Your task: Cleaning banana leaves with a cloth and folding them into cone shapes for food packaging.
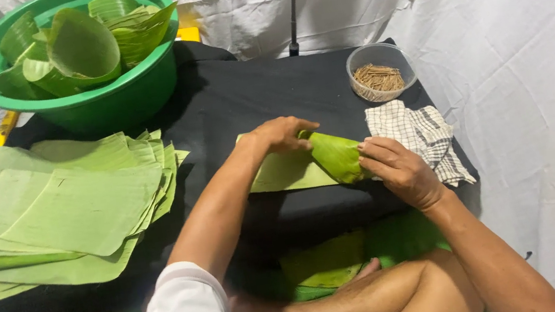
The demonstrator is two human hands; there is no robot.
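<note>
A green banana leaf piece (326, 159) lies on the black cloth-covered table (238, 95), partly rolled into a cone at its right end. My left hand (279, 134) presses down on the leaf's upper edge, fingers curled over the fold. My right hand (400, 170) grips the rolled right end of the same leaf, fingers wrapped around it. The flat remainder of the leaf sticks out to the left under my left wrist.
A stack of flat cut banana leaves (56, 209) covers the table's left side. A green basin (101, 98) with folded leaf cones stands at the back left. A clear bowl of small wooden picks (379, 73) and a checked cloth (423, 136) sit at right. More leaves (331, 259) lie by my legs.
</note>
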